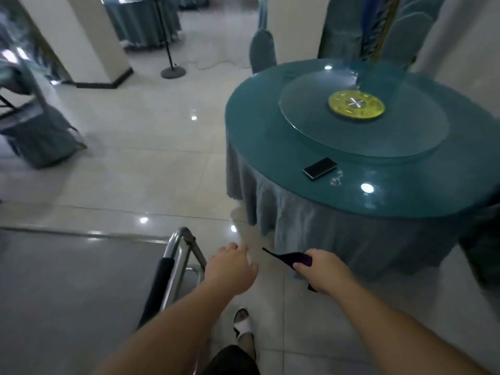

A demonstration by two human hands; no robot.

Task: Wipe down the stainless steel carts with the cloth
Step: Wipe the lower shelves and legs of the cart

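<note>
A stainless steel cart (67, 280) fills the lower left, with a flat grey top and a tubular handle (173, 255) that has a dark grip. My left hand (230, 269) hovers just right of that handle, fingers loosely bent, holding nothing. My right hand (322, 269) grips a dark purple cloth (293, 259), which sticks out to the left of the fist and hangs a little below it. Both hands are above the tiled floor between the cart and the round table.
A round table (270, 131) with a teal cloth stands at the right, bearing a glass turntable (405, 125), a phone (320, 168) and keys. A covered chair (40, 131) is at the left. Pillars and a stand base (173, 71) are further back. My slippered foot (243, 328) is below.
</note>
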